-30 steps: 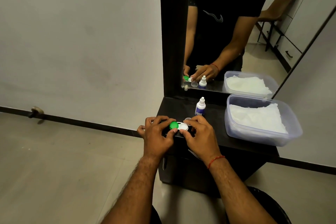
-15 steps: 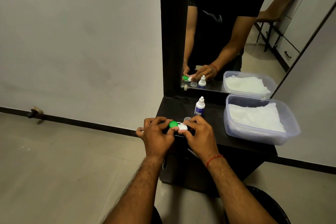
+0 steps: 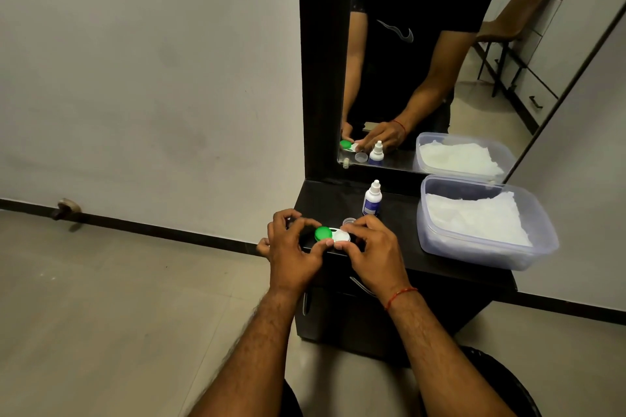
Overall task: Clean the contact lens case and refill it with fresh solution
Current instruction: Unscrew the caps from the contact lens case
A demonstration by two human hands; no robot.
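I hold the contact lens case (image 3: 332, 236) between both hands at the front edge of the dark vanity top (image 3: 325, 200). My left hand (image 3: 293, 247) curls round the end with the green lid (image 3: 323, 233), thumb pressed to the near edge of the case and forefinger arched over the far side. My right hand (image 3: 374, 249) grips the other end, where the white lid (image 3: 342, 236) sits, with its thumb on the near side and its fingers bent over the far side. Both lids are in place on the case, side by side and touching. I cannot tell whether the case rests on the top or is lifted just off it. A red thread (image 3: 401, 294) circles my right wrist. Just behind my right fingers lies a small clear cap (image 3: 349, 221), and beyond it the solution bottle (image 3: 372, 199) stands upright, white with a blue label, its nozzle uncovered. To the right of the bottle, apart from my hands, sits a clear plastic tub (image 3: 487, 257) with white tissue (image 3: 474, 218) lying in it. The mirror (image 3: 423, 61) rises at the back of the vanity and shows the same hands, case, bottle and tub from the far side, with a brown chair (image 3: 518, 13) reflected behind.
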